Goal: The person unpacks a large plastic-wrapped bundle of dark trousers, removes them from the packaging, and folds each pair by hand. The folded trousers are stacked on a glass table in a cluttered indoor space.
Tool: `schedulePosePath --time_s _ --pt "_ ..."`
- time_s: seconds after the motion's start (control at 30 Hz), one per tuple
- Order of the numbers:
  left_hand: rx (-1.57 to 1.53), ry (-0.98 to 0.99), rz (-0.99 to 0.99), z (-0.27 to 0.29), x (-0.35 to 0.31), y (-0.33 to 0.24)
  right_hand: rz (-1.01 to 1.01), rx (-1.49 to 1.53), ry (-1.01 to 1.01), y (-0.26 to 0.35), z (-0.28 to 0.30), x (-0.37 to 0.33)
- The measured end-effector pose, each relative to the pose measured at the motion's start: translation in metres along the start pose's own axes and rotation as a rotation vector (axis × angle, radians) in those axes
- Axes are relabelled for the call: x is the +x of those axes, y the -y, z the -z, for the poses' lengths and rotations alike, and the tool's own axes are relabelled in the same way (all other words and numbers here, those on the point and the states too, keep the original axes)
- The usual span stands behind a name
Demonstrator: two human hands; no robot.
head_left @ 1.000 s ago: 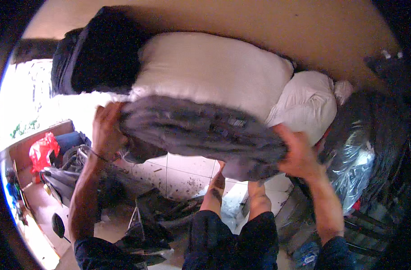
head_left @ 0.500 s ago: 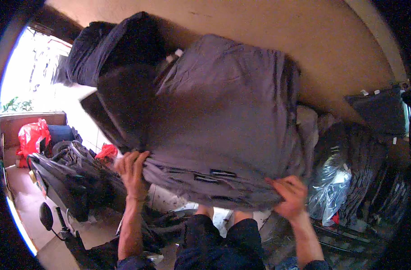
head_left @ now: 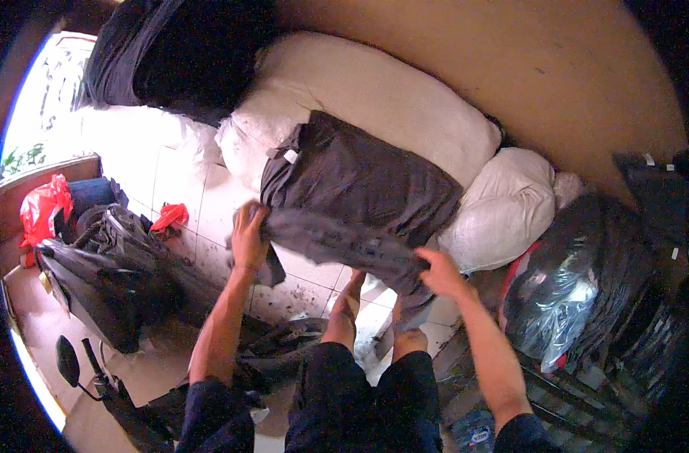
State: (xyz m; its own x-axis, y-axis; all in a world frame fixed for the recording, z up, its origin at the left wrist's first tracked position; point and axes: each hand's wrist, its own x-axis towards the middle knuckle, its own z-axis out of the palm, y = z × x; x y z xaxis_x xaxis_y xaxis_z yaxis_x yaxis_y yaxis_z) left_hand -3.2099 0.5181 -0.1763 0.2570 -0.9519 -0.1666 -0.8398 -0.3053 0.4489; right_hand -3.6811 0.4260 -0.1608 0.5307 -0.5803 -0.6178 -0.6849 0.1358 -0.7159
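A dark grey cloth stretches from the front of a big white sack toward the person's legs, its far part against the sack with a white tag near its left corner, its near edge lifted and bunched into folds. The left hand has its fingers closed on the left end of that edge, and the right hand pinches the right end, the two well apart with the folds between them. Half a second ago the cloth billowed up wide and hid most of the sack; now it has come down and the sack's pale top shows again, so the far part seems settled while the near edge looks loose and uneven. The blur there leaves the layers hard to tell apart. One end hangs below each hand, the right one close to the knees, which leave little room beneath. A smaller white sack sits just beside the cloth on the right, and beyond it a bundle in clear plastic. On the left a dark motorbike crowds the tiled floor, with a red plastic bag behind it. A large black bundle stands at the sack's left end.
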Motion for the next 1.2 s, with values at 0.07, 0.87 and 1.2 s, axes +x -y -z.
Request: schedulePosePath --time_s 0.07,0.87,1.2 --pt "0.085 0.119 0.016 0.005 0.065 -0.024 -0.020 -0.139 -0.077 -0.005 0.039 0.031" --pt "-1.659 -0.062 0.921 -0.108 0.076 0.032 -0.484 1.876 -0.658 -0.076 -0.120 0.050" --pt "-1.905 -0.022 0.240 0.128 0.224 -0.134 -0.066 1.498 -0.986 0.174 0.145 -0.015"
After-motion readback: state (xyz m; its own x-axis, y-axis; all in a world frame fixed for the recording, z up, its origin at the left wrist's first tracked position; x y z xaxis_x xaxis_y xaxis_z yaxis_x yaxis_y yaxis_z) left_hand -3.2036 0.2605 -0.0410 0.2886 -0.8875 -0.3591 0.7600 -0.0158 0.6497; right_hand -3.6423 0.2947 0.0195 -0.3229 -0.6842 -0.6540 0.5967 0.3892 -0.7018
